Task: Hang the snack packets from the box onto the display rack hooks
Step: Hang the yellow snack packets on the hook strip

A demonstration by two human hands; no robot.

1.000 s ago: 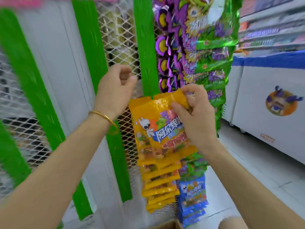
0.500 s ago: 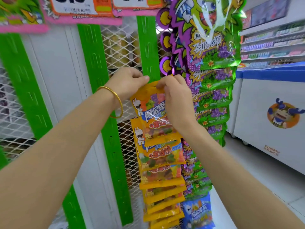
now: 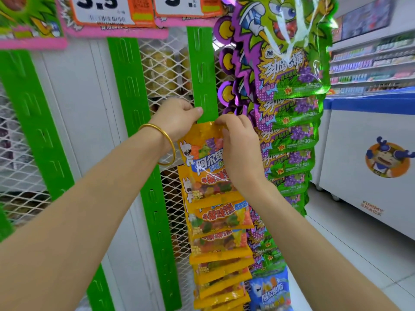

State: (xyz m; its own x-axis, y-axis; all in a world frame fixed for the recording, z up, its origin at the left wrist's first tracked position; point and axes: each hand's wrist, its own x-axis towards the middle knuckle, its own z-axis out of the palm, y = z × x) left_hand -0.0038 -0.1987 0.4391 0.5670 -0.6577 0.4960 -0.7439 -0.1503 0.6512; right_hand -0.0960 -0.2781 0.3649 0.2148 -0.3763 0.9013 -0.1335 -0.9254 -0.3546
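Price tag (image 3: 98, 5) top left reads "3.5". Your left hand (image 3: 177, 118) pinches orange packet (image 3: 202, 153) top edge at green strip (image 3: 202, 63) foot; your right hand (image 3: 238, 149) grips same edge. Right: freezer (image 3: 359, 131) marked "YUMMY SNACK", open floor (image 3: 359, 254) before it.

Bare forearms, no sleeves; a thin gold bangle (image 3: 167, 144) circles the left wrist.

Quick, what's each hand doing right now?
Left hand: pinching top edge of the orange plastic gummy packet.
Right hand: pinching the same packet's top edge.
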